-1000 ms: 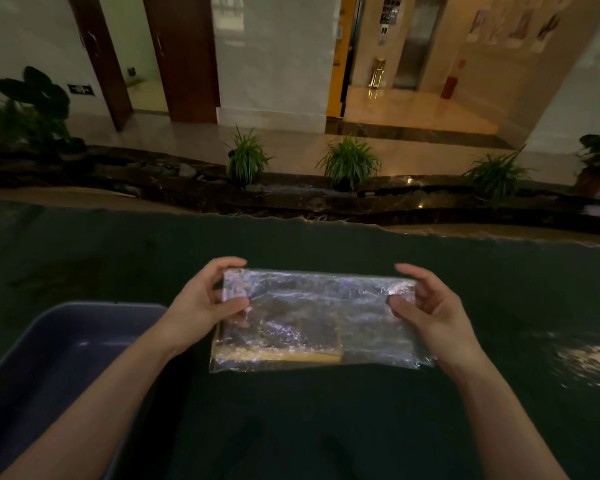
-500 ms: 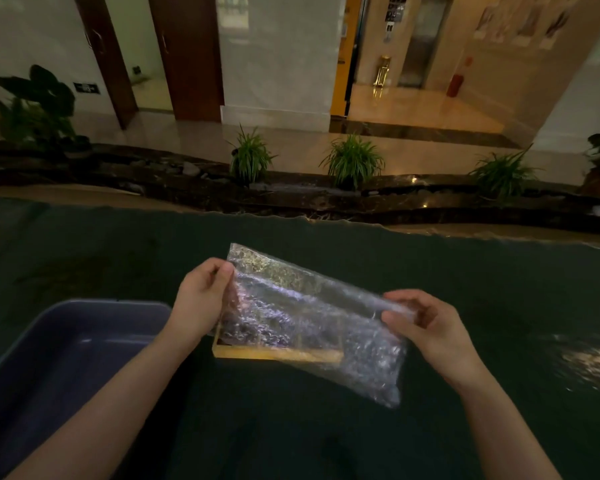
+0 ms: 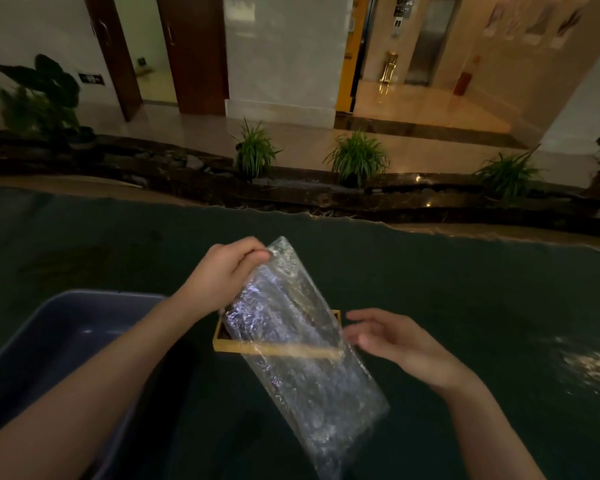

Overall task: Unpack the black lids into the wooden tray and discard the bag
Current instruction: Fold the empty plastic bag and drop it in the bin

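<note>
A clear crinkled plastic bag (image 3: 302, 355) hangs tilted, its top corner pinched by my left hand (image 3: 224, 271). The bag slants down to the right and blurs at its lower end. Behind it on the dark green table lies the wooden tray (image 3: 227, 344), a light frame whose inside looks dark; I cannot make out separate black lids. My right hand (image 3: 392, 339) hovers just right of the bag with fingers spread, holding nothing.
A grey-blue plastic bin (image 3: 49, 341) sits at the near left, under my left forearm. The dark green table (image 3: 465, 289) stretches to a far edge, with a planter ledge and a lobby floor beyond.
My right hand has let go of the bag. My left hand has lifted its corner, so the bag swung from flat over the tray to hanging steeply.
</note>
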{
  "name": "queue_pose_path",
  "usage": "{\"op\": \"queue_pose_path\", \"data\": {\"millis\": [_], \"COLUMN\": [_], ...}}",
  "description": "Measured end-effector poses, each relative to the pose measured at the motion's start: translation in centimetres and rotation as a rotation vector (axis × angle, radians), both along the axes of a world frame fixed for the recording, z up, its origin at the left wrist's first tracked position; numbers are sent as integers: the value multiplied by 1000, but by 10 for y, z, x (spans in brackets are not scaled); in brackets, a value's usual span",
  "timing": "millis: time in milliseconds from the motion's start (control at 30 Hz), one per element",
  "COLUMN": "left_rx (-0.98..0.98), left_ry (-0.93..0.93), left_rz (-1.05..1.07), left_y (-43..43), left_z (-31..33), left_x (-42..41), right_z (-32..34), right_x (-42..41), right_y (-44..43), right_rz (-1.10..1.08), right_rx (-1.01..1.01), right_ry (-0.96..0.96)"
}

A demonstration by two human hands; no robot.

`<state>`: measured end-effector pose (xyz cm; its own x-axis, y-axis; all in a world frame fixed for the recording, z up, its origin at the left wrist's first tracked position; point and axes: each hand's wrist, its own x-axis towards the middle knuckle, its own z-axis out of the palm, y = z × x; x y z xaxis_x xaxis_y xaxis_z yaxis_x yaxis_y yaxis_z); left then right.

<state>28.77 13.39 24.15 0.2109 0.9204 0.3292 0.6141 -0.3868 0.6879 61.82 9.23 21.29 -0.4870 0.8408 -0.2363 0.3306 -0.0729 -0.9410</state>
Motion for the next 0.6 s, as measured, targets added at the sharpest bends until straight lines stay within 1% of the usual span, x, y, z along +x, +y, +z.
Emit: {"op": "queue_pose_path", "data": {"millis": [100, 167, 200, 233, 267, 300, 333, 367, 400, 467, 533, 600], "left_rx": [17, 77, 85, 44, -50, -187, -349, -505, -620, -735, -719, -653], "left_ry": [90, 146, 98, -38, -245, -464, -648, -747, -773, -716, -687, -717], "left_rz": [-100, -53, 2, 53, 76, 66, 11, -57, -130, -214, -179, -107], "left_y": [8, 15, 18, 19, 19, 17, 15, 12, 8, -3, -9, -9], "left_z": [20, 30, 33, 35, 35, 34, 30, 22, 13, -3, -13, -17], "left_x": [17, 20, 18, 15, 13, 10, 8, 8, 11, 22, 30, 30], "right_z": [1, -2, -4, -5, -5, -5, -5, -5, -4, -1, 2, 5], "right_x": [-32, -43, -46, -48, -50, -52, -54, -56, -58, -64, -67, -66], "right_y": [6, 12, 14, 16, 19, 21, 23, 25, 27, 29, 30, 31], "right_rz": [59, -4, -64, -134, -202, -258, -306, -348, -384, -429, -437, -412], "right_rx": [55, 163, 192, 198, 200, 206, 212, 216, 222, 232, 243, 201], "right_ry": [-7, 17, 49, 97, 146, 190, 216, 230, 238, 254, 264, 294]}}
